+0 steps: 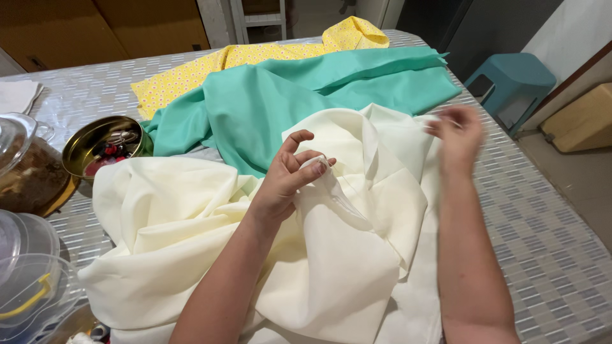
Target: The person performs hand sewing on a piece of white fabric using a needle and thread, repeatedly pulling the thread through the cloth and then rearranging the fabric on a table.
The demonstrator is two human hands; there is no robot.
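A large cream cloth (191,236) lies rumpled across the near part of the table. My left hand (287,181) pinches a raised fold of it between thumb and fingers, near the cloth's middle. My right hand (458,137) is blurred at the cloth's far right corner, fingers curled on its edge. Behind the cream cloth lies a mint green cloth (299,95), and behind that a yellow flowered cloth (210,67).
A round gold tin (86,143) holding small sewing items sits at the left. Clear glass and plastic containers (25,255) stand at the left edge. The table has a grey striped cover (548,236). A teal plastic stool (513,79) stands beyond the right side.
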